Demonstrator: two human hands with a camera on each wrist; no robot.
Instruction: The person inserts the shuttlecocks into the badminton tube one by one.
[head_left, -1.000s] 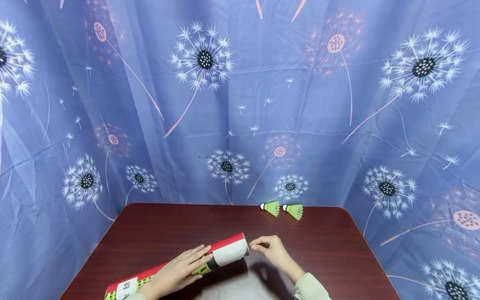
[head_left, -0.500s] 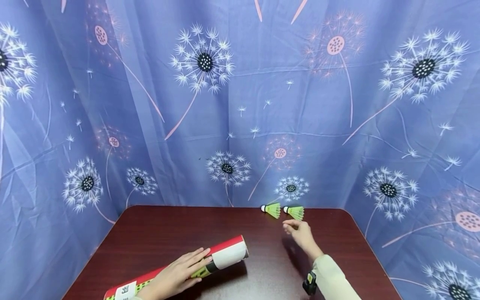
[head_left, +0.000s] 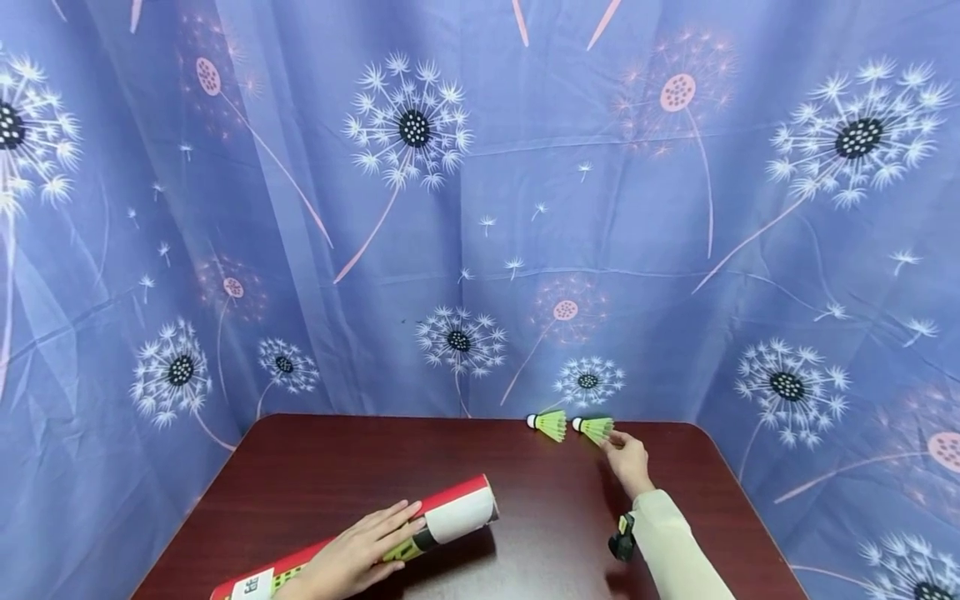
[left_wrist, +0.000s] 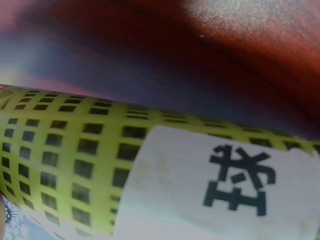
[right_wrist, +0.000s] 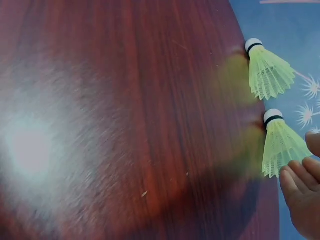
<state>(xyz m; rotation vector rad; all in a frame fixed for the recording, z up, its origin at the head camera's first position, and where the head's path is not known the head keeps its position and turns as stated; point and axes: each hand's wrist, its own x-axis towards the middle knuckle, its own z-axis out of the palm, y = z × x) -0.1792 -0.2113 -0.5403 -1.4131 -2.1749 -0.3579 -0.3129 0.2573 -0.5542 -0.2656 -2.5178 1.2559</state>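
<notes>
A long shuttlecock tube (head_left: 457, 512), red, white and yellow-green, lies slantwise at the table's front left in the head view. My left hand (head_left: 358, 552) rests across its middle with the fingers straight and the thumb along the near side. The left wrist view shows the tube's (left_wrist: 80, 165) checkered side and white label. Two yellow-green shuttlecocks with white heads lie at the far edge. My right hand (head_left: 627, 463) reaches the skirt of the right shuttlecock (head_left: 594, 428), thumb and fingers apart, fingertips right at the skirt's rim. The left shuttlecock (head_left: 549, 425) lies beside it, untouched.
The dark red-brown table (head_left: 540, 483) has rounded back corners. Blue curtain (head_left: 510, 208) with dandelion prints hangs close behind the far edge and along both sides. A small black device (head_left: 622, 538) sits on my right wrist.
My right hand has moved from the tube's right end to the far right and back, up to the right shuttlecock. My left hand has stayed on the tube.
</notes>
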